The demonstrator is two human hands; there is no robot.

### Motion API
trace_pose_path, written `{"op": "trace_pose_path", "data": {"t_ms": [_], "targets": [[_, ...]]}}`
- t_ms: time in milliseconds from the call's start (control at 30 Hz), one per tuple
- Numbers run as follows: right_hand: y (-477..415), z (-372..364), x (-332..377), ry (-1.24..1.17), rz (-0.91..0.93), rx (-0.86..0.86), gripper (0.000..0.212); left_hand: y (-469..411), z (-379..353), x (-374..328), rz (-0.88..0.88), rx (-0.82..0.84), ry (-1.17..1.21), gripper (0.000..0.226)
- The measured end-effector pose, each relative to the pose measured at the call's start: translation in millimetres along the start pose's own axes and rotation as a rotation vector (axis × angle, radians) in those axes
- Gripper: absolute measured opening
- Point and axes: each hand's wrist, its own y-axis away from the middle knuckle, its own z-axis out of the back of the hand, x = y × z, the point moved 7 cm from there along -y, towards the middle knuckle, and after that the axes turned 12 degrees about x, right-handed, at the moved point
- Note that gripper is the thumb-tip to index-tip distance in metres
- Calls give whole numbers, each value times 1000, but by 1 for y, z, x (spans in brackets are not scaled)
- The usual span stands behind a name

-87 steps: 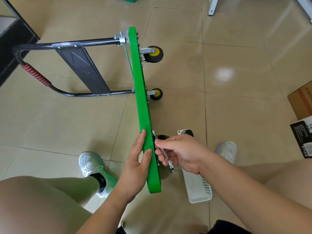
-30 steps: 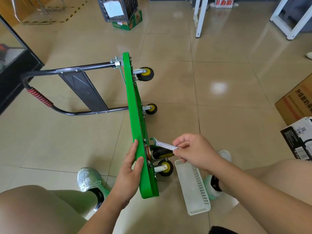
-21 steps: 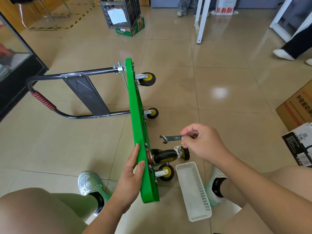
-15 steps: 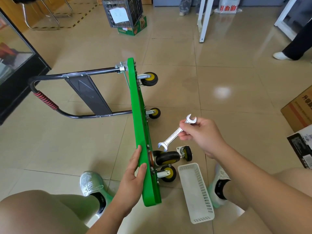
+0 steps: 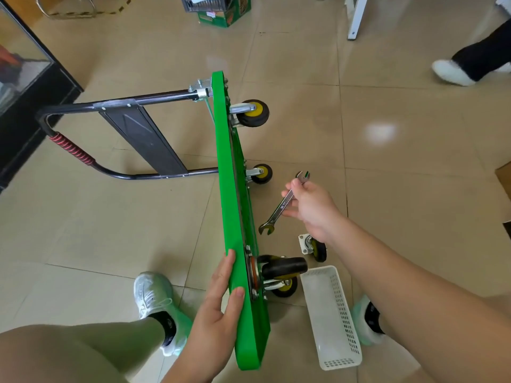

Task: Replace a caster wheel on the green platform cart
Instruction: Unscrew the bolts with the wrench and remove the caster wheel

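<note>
The green platform cart (image 5: 231,172) stands on its long edge on the floor, its black handle (image 5: 119,106) lying to the left. My left hand (image 5: 221,302) grips the near end of the deck. Casters with yellow hubs stick out to the right: two far ones (image 5: 253,113) and, at the near end, a large black one (image 5: 284,266) above a smaller one. My right hand (image 5: 311,208) holds a silver open-end wrench (image 5: 282,205) away from the cart, above the floor. A loose caster (image 5: 313,247) lies on the floor below my right wrist.
A white perforated basket (image 5: 331,313) lies on the floor right of the cart's near end. My shoes flank the cart. Another person's leg and white shoe (image 5: 453,73) are at the far right. A black cabinet (image 5: 25,87) stands left, a crate and box at the back.
My right hand has taken the wrench off the near caster mount, drawn it out to the right and turned it diagonal. My left hand has stayed on the deck. The view has lifted.
</note>
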Motion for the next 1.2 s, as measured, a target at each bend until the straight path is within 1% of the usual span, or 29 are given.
{"op": "trace_pose_path", "data": {"t_ms": [67,200,300,400,500,733,900,967,1067,1100,1200], "targets": [[-10,-5,-6,-9,-56,38,21,0,-1,1,3,2,1,64],[-27,-22,-14,-43,-150,255,19,0,0,0,-23,-29,-12,63],[-40,-32,-18,-11,-192,367,17,1,0,1,-36,-48,-37,64],[-49,-42,-23,18,-216,449,17,0,1,3,-63,-52,-74,66],[-55,-48,-25,17,-230,511,17,-1,3,7,-78,-49,-48,59],[-54,-64,-26,38,-257,665,15,-1,3,12,-93,-31,-20,64],[-52,-70,-25,32,-246,716,13,-2,2,10,-112,-31,-42,63],[-53,-69,-27,61,-233,707,12,-2,2,9,-119,-32,-47,63],[-59,-67,-32,122,-199,640,29,-1,1,8,-113,-33,-31,63],[-61,-67,-34,127,-189,621,30,-1,1,8,-111,-33,-26,62],[-68,-64,-38,131,-152,536,14,-1,1,7,-111,-41,-30,61]]}}
